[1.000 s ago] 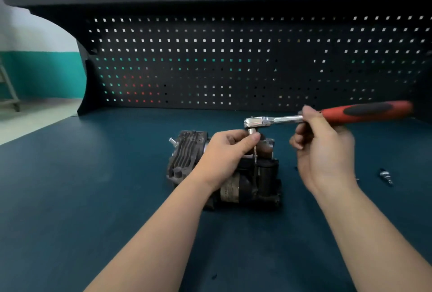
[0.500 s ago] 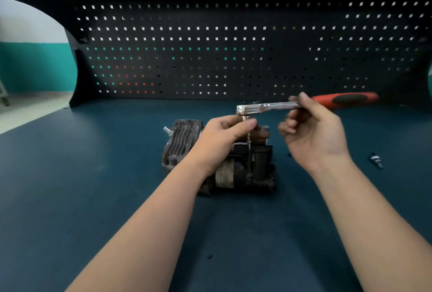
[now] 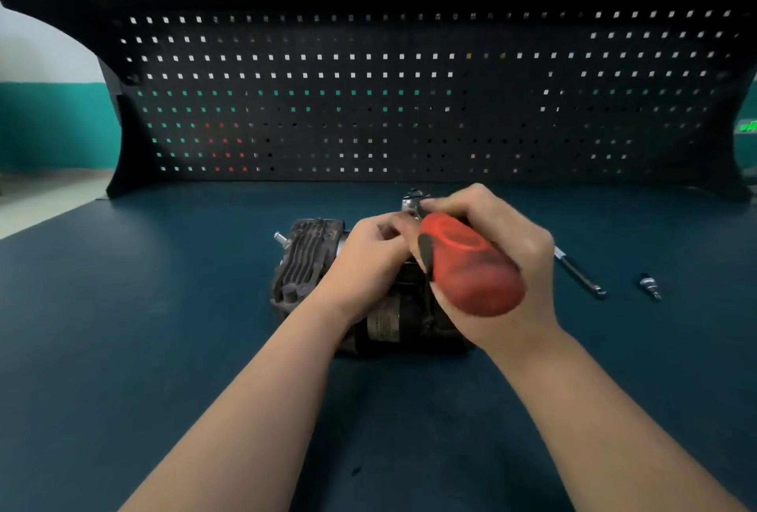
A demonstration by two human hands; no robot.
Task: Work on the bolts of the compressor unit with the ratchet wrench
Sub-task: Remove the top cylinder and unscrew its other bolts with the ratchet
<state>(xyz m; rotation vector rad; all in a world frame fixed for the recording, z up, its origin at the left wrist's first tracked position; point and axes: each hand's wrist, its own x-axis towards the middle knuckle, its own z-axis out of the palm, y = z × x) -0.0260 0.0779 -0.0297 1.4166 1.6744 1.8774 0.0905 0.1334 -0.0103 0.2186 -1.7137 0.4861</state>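
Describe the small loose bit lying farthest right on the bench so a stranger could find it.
Start at the compressor unit mid-bench and look right, past the right hand. Beyond the slim metal rod lies the short stubby bit, alone on the dark mat; it is much shorter than the rod.

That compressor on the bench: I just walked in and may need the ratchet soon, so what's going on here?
A person is working on the compressor unit, which sits on the dark blue bench. The right hand grips the ratchet wrench, its red handle pointing toward the camera and its metal head above the unit. The left hand is curled on top of the unit beside the wrench head; what it pinches is hidden. A metal extension bar and a small bit lie to the right.
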